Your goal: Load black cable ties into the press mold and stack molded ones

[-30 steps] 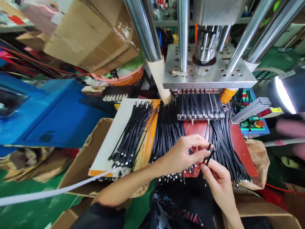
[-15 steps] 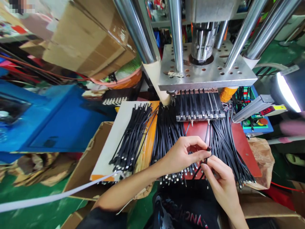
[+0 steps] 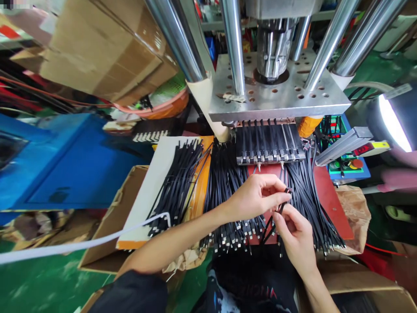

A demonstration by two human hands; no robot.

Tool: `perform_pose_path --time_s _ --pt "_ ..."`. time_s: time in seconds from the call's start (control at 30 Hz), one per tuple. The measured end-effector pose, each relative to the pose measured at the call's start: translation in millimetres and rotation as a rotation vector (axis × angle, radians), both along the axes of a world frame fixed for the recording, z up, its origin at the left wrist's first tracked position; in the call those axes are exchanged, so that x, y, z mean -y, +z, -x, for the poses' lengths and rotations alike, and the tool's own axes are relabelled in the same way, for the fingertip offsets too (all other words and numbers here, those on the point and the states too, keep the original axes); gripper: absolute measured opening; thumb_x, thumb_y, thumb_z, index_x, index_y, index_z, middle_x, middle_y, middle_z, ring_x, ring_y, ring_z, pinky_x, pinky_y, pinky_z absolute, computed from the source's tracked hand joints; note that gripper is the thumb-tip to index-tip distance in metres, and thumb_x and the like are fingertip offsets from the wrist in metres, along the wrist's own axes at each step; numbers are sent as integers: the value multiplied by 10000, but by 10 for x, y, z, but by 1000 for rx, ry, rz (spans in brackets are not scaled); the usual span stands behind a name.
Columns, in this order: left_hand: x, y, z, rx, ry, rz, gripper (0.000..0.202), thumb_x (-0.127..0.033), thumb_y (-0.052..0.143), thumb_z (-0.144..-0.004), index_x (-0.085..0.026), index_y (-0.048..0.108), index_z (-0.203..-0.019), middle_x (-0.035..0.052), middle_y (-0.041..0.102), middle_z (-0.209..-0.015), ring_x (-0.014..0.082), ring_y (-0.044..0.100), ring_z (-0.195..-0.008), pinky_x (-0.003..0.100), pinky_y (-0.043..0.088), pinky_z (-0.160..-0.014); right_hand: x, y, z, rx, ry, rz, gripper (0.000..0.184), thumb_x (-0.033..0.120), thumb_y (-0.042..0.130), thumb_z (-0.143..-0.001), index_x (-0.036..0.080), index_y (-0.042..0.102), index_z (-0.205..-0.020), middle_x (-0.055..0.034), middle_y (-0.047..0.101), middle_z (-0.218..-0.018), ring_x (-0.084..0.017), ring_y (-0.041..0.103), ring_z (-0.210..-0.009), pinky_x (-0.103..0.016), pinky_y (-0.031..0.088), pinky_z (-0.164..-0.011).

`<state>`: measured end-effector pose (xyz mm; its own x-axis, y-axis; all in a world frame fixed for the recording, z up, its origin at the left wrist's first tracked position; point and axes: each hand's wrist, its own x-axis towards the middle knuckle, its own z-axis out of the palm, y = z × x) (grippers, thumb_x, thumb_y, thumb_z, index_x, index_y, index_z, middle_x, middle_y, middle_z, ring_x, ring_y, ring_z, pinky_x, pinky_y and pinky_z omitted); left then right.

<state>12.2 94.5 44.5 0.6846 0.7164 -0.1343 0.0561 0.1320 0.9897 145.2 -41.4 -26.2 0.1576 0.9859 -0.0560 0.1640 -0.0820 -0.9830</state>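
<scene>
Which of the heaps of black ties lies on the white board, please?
The leftmost heap, left of both hands; the others rest on the red plate.

Not much to read here. Red digits glow on the small display [image 3: 363,149] just right of the press plate [image 3: 276,98], but they are too small and blurred to make out. Below that display, the control panel [image 3: 348,167] carries red, green and yellow buttons, with no legible lettering on them. Down at the bottom edge, well below the press plate, the person's black shirt [image 3: 250,291] bears red printed letters, seen upside down, creased and not readable. The cardboard boxes [image 3: 97,56] to the left of the press plate show bare brown faces and tape, with no print that can be read.
</scene>
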Motion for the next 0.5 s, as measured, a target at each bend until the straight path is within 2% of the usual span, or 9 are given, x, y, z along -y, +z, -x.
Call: perform_pose_path --time_s 0.07,0.13,0.23,0.3,0.37,0.43,0.5 --pt "-162 -68 -82 -3 128 -181 212 -334 754 -910 -140 698 -847 -4 660 -762 94 576 -599 223 462 -580 47 -89 40 -76 81 137 370 465 618 -1038 215 565 -770 34 498 -686 -135 492 -622 -257 400 -576" --pt "-399 -166 -176 -24 238 -354 194 -309 719 -948 -140 691 -856 -2 662 -777 99 584 -619 234 473 -624 74 -90 5 -133 229 252 403 517 607 -1034 216 563 -770 23 545 -696 -146 549 -625 -257 440 -567" --pt "-796 -288 -321 -184 306 -665 156 -200 674 -977 -132 691 -837 11 663 -796 124 622 -686 260 490 -712 -83 136 -292 -7 350 254 406 541 622 -1023 213 610 -784 0 608 -732 -164 597 -675 -266 470 -589" --pt "-1025 -314 -414 -347 288 -873 175 -163 655 -992 -129 700 -826 31 674 -822 155 650 -755 287 493 -773 -374 371 -616 140 327 161 400 560 677 -986 215 647 -786 -1 616 -730 -164 586 -671 -269 461 -578" --pt "-1205 -304 -500 -470 276 -992 182 -165 650 -1005 -130 715 -839 57 706 -860 192 680 -823 316 498 -823 -776 573 -945 214 297 56 412 584 723 -948 218 671 -769 1 624 -705 -157 575 -620 -272 457 -551" --pt "-1331 -290 -564 -542 314 -975 180 -166 651 -1008 -129 726 -849 77 739 -878 217 707 -855 332 512 -849 -1216 681 -1199 265 296 -37 445 588 755 -925 218 649 -702 24 573 -591 -130 512 -515 -265 414 -502" --pt "-1385 -292 -582 -577 412 -874 166 -175 634 -1021 -107 740 -913 101 768 -914 217 727 -837 339 535 -857 -1624 697 -1341 285 285 -94 432 583 770 -917 215 662 -717 49 518 -516 -105 438 -441 -256 335 -453"
